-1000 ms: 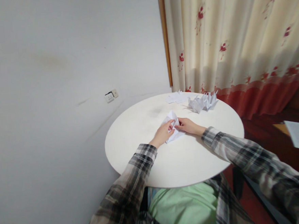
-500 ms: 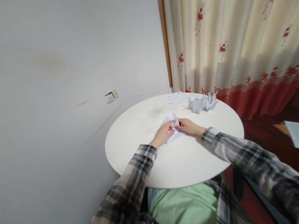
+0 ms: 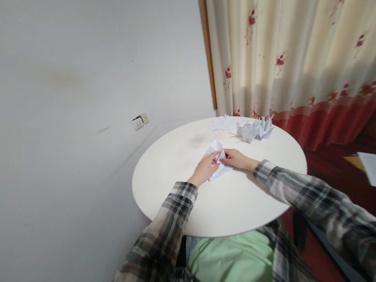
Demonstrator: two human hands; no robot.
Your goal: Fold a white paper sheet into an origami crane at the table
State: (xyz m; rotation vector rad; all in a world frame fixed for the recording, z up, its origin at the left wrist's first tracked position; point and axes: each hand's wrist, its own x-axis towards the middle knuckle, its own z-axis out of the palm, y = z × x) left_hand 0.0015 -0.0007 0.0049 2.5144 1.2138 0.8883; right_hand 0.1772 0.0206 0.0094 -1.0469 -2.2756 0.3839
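A partly folded sheet of white paper (image 3: 220,171) lies on the round white table (image 3: 170,168), between my two hands. My left hand (image 3: 206,167) rests on its left side, with thumb and fingers closed on a raised fold. From the right, my right hand (image 3: 236,158) pinches the paper's edge between thumb and fingers. Both hands cover much of the middle of the sheet, so the inner folds are partly hidden. The paper's top corner points away from me.
Several folded white paper figures (image 3: 254,130) stand in a cluster at the back right of the table. Beside them lie flat white paper pieces (image 3: 222,122). A wall with a socket (image 3: 138,124) borders the left; a floral curtain (image 3: 298,56) hangs behind.
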